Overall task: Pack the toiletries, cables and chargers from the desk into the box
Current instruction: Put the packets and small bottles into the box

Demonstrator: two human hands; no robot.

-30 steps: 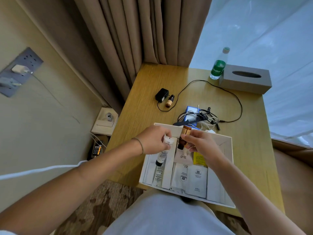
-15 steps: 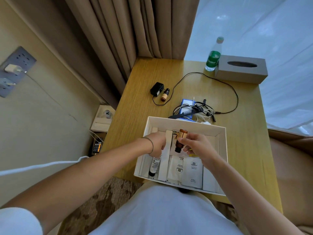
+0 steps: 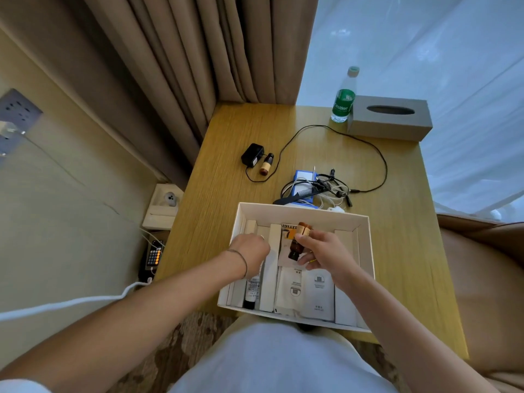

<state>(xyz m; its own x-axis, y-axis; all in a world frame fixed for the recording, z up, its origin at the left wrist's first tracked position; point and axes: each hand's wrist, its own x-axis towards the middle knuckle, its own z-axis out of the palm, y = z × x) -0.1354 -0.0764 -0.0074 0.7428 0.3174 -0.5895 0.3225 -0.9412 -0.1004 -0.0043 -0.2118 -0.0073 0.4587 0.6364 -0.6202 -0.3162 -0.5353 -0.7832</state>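
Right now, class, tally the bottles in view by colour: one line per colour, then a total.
Brown bottles: 2, one in the right hand over the box, one on the desk by the black charger
Green-labelled bottles: 1
Total: 3

At the far right corner of your bench (image 3: 402, 222) you see a green-labelled water bottle (image 3: 344, 100) just beside a grey tissue box (image 3: 390, 118). Beige curtains (image 3: 198, 66) hang behind; a wall socket panel (image 3: 17, 109) and a phone (image 3: 154, 255) sit left.
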